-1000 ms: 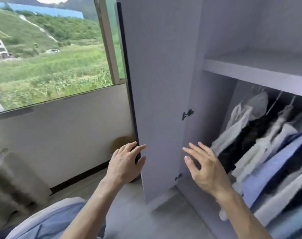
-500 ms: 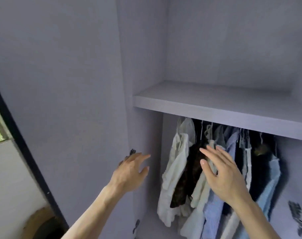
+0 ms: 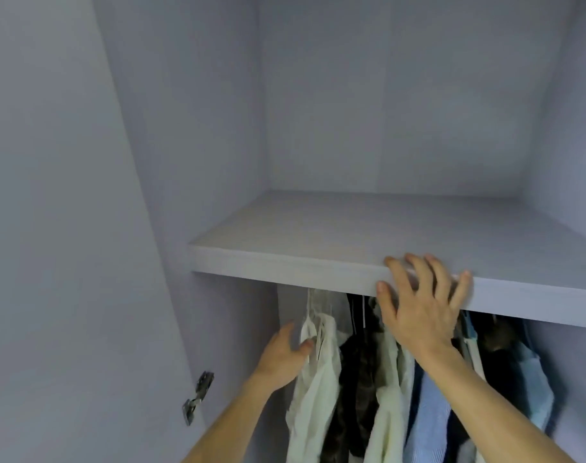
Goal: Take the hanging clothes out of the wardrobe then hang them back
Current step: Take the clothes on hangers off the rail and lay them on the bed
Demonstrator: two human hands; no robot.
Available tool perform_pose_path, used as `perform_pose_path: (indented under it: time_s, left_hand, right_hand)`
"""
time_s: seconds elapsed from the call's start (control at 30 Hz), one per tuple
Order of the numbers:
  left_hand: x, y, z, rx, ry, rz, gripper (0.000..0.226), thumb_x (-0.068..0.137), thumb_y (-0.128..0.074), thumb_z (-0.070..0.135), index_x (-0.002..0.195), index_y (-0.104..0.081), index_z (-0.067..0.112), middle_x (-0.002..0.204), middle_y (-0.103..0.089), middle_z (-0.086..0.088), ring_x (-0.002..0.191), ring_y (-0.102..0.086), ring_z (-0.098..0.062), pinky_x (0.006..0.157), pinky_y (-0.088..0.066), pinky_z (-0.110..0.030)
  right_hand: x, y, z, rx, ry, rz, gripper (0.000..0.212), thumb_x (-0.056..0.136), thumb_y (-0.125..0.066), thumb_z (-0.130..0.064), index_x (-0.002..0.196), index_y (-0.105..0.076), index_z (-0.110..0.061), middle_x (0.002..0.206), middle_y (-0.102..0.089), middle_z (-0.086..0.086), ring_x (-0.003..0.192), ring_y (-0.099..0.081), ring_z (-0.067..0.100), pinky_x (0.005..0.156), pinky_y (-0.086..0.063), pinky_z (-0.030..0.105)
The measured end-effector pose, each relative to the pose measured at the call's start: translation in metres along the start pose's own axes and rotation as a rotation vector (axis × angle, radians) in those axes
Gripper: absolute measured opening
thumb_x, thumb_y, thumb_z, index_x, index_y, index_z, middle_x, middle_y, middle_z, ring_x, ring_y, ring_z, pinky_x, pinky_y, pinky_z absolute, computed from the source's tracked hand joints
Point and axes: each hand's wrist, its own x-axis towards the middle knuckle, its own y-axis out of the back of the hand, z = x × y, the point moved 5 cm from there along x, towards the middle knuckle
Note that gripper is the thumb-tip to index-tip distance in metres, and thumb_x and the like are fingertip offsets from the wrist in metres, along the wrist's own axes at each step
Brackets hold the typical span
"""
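left hand [image 3: 281,357] at white shirt [image 3: 318,389], right hand [image 3: 418,312] spread before shelf [image 3: 284,262].

From here I see only the inside of a pale grey-lilac wardrobe [image 3: 318,95]. A shelf [image 3: 284,238] of the same colour runs across it, its thick front edge turned toward me. Above it the back panel [image 3: 402,111] shows a faint upright seam. A side panel [image 3: 198,128] closes the left. Further left the door [image 3: 50,228] stands open, with a metal hinge [image 3: 198,397] low at its inner edge. The light is soft and even, and darker beneath the shelf.
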Motion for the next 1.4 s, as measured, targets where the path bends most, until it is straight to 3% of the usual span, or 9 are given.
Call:
perform_pose_path:
  time_s: [0.2, 0.33, 0.43, 0.53, 0.7, 0.8, 0.97, 1.13, 1.4]
  left_hand:
    - [0.079, -0.030, -0.014, -0.123, 0.178, 0.077, 0.063, 0.093, -0.052, 0.049, 0.150, -0.034, 0.031, 0.148, -0.047, -0.003, 0.130, -0.051, -0.024, 0.108, -0.045, -0.041]
    - [0.099, -0.039, -0.006, -0.491, 0.264, 0.161, 0.022, 0.099, -0.053, 0.023, 0.118, -0.062, 0.018, 0.099, -0.065, 0.000, 0.083, -0.067, -0.021, 0.067, -0.052, -0.027]
    - [0.107, -0.044, -0.005, -0.721, 0.301, 0.173, 0.015, 0.097, -0.052, 0.016, 0.097, -0.066, 0.012, 0.093, -0.063, -0.006, 0.064, -0.060, -0.020, 0.056, -0.046, -0.028]
    - [0.106, -0.032, -0.005, -0.669, 0.304, 0.311, 0.018, 0.096, -0.054, 0.022, 0.086, -0.061, 0.009, 0.071, -0.055, -0.005, 0.044, -0.035, -0.013, 0.040, -0.027, -0.022]
    - [0.093, -0.005, -0.002, -0.699, 0.234, 0.504, 0.019, 0.090, -0.059, 0.007, 0.077, -0.070, 0.015, 0.065, -0.054, -0.005, 0.034, -0.031, -0.012, 0.036, -0.022, -0.018]
    - [0.089, 0.002, -0.007, -0.716, 0.237, 0.573, 0.020, 0.090, -0.058, 0.005, 0.094, -0.074, 0.016, 0.072, -0.061, -0.005, 0.041, -0.032, -0.015, 0.040, -0.024, -0.022]
    - [0.091, 0.008, -0.009, -0.790, 0.261, 0.572, 0.019, 0.090, -0.057, 0.007, 0.099, -0.073, 0.011, 0.072, -0.059, -0.005, 0.041, -0.029, -0.015, 0.037, -0.024, -0.020]
    - [0.063, 0.012, -0.026, -0.829, 0.273, 0.571, 0.013, 0.088, -0.062, 0.007, 0.075, -0.066, 0.005, 0.049, -0.045, -0.001, 0.036, -0.029, -0.012, 0.038, -0.021, -0.021]
    - [-0.030, 0.014, -0.089, -0.803, 0.331, 0.522, 0.017, 0.088, -0.063, 0.005, 0.091, -0.078, 0.011, 0.068, -0.061, -0.005, 0.036, -0.030, -0.009, 0.037, -0.022, -0.019]
  right_hand:
    - [-0.001, -0.024, 0.001, -0.050, 0.059, 0.294, 0.045, 0.086, -0.058, -0.048, 0.126, -0.064, -0.027, 0.123, -0.063, 0.004, 0.124, -0.050, 0.029, 0.117, -0.017, 0.053]
    - [0.002, -0.026, -0.001, -0.006, 0.064, 0.347, 0.045, 0.084, -0.058, -0.047, 0.125, -0.065, -0.028, 0.119, -0.067, 0.003, 0.124, -0.052, 0.027, 0.119, -0.015, 0.051]
    - [-0.001, -0.028, 0.001, 0.015, 0.063, 0.351, 0.045, 0.083, -0.058, -0.047, 0.125, -0.064, -0.029, 0.118, -0.068, 0.002, 0.124, -0.052, 0.026, 0.117, -0.016, 0.050]
    - [-0.001, -0.029, 0.002, 0.027, 0.048, 0.358, 0.046, 0.082, -0.059, -0.047, 0.124, -0.065, -0.029, 0.118, -0.068, 0.001, 0.125, -0.052, 0.025, 0.116, -0.017, 0.050]
    - [-0.002, -0.029, 0.003, 0.043, 0.029, 0.337, 0.044, 0.083, -0.060, -0.047, 0.123, -0.066, -0.029, 0.118, -0.067, 0.001, 0.126, -0.051, 0.025, 0.116, -0.016, 0.050]
    - [-0.002, -0.028, 0.003, 0.056, 0.026, 0.309, 0.043, 0.084, -0.060, -0.047, 0.123, -0.066, -0.029, 0.119, -0.066, 0.002, 0.126, -0.049, 0.025, 0.115, -0.017, 0.050]
    - [-0.002, -0.023, 0.004, 0.083, 0.015, 0.261, 0.042, 0.086, -0.061, -0.046, 0.124, -0.066, -0.029, 0.121, -0.064, 0.001, 0.128, -0.047, 0.024, 0.115, -0.016, 0.050]
    - [0.000, -0.017, 0.005, 0.135, -0.003, 0.193, 0.041, 0.088, -0.060, -0.044, 0.126, -0.064, -0.028, 0.125, -0.060, 0.002, 0.130, -0.044, 0.025, 0.117, -0.014, 0.050]
    - [-0.019, 0.000, -0.016, 0.387, 0.009, -0.051, 0.060, 0.087, -0.060, -0.028, 0.145, -0.050, -0.022, 0.159, -0.030, 0.013, 0.150, -0.018, 0.035, 0.120, -0.005, 0.060]
